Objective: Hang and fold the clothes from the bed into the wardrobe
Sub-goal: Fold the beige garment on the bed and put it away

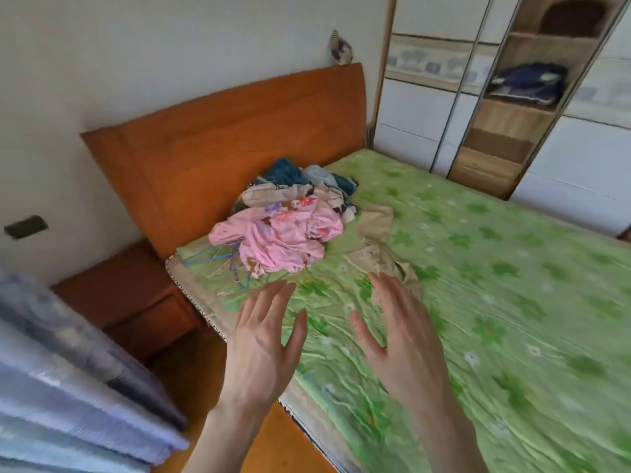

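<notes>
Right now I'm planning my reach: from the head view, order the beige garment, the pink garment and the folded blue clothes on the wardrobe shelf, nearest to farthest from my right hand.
1. Beige garment: on the bed just beyond the right hand.
2. Pink garment: atop the pile near the headboard, farther left.
3. Folded blue clothes: on the wardrobe shelf across the bed, farthest.
</notes>
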Demonstrator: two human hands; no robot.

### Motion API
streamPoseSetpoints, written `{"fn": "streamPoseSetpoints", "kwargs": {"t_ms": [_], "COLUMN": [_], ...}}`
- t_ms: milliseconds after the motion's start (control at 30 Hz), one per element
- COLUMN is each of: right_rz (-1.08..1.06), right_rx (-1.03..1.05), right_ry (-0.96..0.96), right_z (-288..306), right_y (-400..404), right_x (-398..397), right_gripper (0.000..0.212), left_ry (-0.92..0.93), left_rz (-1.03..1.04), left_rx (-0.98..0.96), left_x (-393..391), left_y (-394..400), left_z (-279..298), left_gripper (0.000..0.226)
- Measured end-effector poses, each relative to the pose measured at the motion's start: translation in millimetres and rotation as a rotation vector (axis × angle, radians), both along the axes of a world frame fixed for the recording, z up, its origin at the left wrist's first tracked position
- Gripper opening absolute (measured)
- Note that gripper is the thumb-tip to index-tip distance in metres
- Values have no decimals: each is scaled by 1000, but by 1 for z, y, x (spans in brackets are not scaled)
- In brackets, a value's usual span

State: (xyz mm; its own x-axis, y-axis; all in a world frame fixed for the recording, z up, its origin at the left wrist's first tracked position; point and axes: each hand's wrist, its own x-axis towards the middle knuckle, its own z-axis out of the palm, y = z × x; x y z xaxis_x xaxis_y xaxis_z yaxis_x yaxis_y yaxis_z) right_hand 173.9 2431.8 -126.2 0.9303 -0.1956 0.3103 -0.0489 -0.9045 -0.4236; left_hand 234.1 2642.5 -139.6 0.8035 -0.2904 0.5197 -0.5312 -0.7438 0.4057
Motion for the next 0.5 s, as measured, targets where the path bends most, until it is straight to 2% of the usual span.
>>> {"fn": "streamPoseSetpoints", "kwargs": {"t_ms": [267, 500], "right_rz": [-297, -441], "right_rx": [60, 98], "right_ry": [71, 92], "right_z": [-29, -72], "right_y": [-24, -58], "right_x": [8, 37], "right_gripper": [74, 71], "left_ry": [68, 142], "left_rz": [-283, -449], "left_rx": [-7, 27], "left_x": [84, 136], "left_y": [-48, -112], "left_z": [-41, -90], "left_gripper": [40, 42]}}
